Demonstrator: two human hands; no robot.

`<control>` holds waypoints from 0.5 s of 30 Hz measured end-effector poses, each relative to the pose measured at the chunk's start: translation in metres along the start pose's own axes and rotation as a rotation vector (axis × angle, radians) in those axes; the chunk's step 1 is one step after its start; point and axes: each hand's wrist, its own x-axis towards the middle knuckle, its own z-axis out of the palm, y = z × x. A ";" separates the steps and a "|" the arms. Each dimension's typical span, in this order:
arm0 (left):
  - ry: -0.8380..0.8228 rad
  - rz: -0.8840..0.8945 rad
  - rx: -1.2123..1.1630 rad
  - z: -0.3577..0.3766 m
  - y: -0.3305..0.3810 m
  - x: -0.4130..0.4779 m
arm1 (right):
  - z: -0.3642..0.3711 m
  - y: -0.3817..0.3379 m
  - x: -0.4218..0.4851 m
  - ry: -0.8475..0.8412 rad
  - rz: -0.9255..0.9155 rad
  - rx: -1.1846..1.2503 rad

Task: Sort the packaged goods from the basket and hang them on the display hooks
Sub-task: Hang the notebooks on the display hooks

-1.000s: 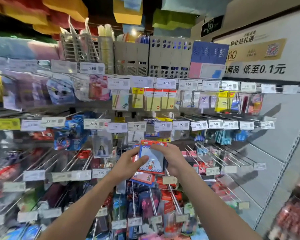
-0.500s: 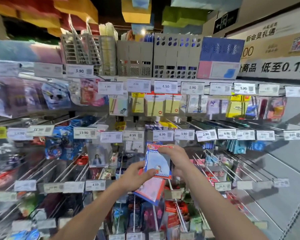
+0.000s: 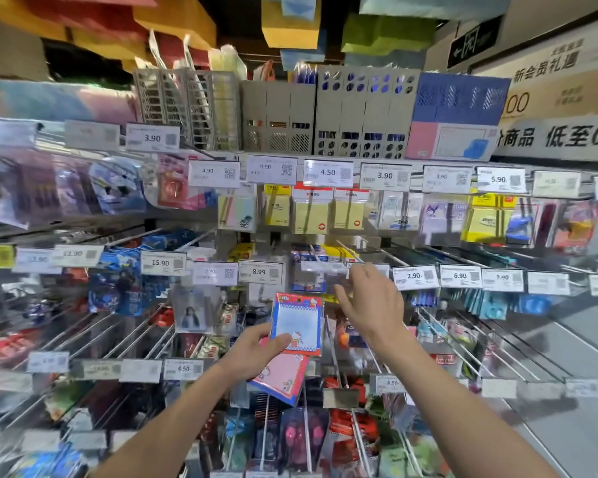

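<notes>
- While the left hand (image 3: 256, 350) pinches a flat notepad pack (image 3: 297, 322) at its lower left corner, thumb on the front, the pack stands upright near mid-frame, in front of the middle row of display hooks.
- A second pack (image 3: 280, 377), pink, lies tilted just beneath the first, apparently gripped by the same hand.
- The right hand (image 3: 373, 305) is raised just right of the pack, fingers spread and nearly straight, grasping nothing.
- Its fingertips reach a blurred price tag (image 3: 321, 267) at the front end of a hook (image 3: 349, 251); whether they touch it cannot be told.
- By its look the pack is light, thin and fairly stiff, and its glossy film may slip between fingers.
- Its hang hole is probably in the red header along the top, too small to make out.
- Holding the side edges below the header would leave the top free for the hook.
- Room is tight: a tag fronts each hook, and similar packs (image 3: 308, 281) already hang behind this tag.
- Bare hook ends jut toward the forearms, below and to the right.
- The basket is out of view.
</notes>
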 end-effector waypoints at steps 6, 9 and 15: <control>0.022 0.131 0.012 0.004 0.012 0.013 | 0.000 0.008 0.041 0.134 -0.039 0.082; 0.058 0.142 0.017 0.007 0.019 0.021 | -0.001 0.008 0.054 0.074 -0.070 0.045; 0.069 0.206 0.023 0.016 0.026 0.030 | 0.000 0.012 0.059 0.045 -0.071 0.045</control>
